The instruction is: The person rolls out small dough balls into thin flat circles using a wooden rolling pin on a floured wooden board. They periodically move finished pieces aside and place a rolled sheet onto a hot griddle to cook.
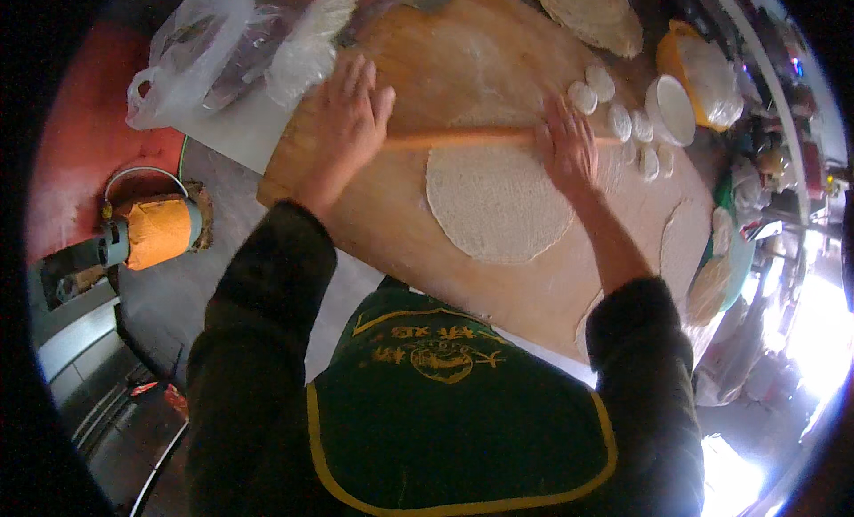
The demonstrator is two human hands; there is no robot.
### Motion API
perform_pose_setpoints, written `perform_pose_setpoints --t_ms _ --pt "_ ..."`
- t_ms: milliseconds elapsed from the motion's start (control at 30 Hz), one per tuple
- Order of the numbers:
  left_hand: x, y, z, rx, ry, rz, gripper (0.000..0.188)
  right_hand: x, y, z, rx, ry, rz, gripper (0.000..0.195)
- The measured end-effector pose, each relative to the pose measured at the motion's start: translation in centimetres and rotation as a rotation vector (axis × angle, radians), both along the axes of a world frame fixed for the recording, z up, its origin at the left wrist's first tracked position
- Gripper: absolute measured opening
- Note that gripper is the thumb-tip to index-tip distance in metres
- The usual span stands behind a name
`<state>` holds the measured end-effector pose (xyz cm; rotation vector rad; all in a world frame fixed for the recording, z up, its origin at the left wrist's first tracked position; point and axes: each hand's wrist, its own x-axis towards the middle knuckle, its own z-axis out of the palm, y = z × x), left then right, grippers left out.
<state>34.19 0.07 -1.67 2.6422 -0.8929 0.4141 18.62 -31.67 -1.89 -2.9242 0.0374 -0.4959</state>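
Observation:
A long, thin wooden rolling pin [467, 138] lies crosswise over the far part of a round, flat sheet of dough [500, 207]. My left hand [353, 110] is on the pin's left end, its fingers stretched forward. Toward the other end, my right hand [568, 143] lies over the pin with the fingers extended, and the pin's tip shows beyond it. Part of the sheet shows on the far side of the pin. Both palms hide the stretches of wood beneath them. The sheet rests on a floured wooden board [413, 63].
Several small dough pieces [620, 122] sit right of my right hand, beside a white bowl [670, 110]. More flat dough [677, 243] lies at the board's right side; a stack of flatbreads [590, 16] is at the back. Plastic bags [200, 56] lie left; an orange-wrapped gas cylinder [159, 231] stands below.

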Motion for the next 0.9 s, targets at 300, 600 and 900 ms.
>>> perform_pose_setpoints --t_ms 300,600,900 --pt "-9.9 3.9 1.1 -0.088 0.232 -0.272 0.059 -4.2 0.7 0.6 -0.081 0.180 0.060 0.055" --pt "-2.2 1.1 -0.7 -0.158 0.162 -0.406 0.037 -3.5 1.6 -0.3 -0.086 0.048 -0.163 0.058" --pt "-4.6 -0.8 -1.3 -0.136 0.154 -0.563 0.058 -22.9 13.5 1.8 0.110 0.308 -0.555 0.072"
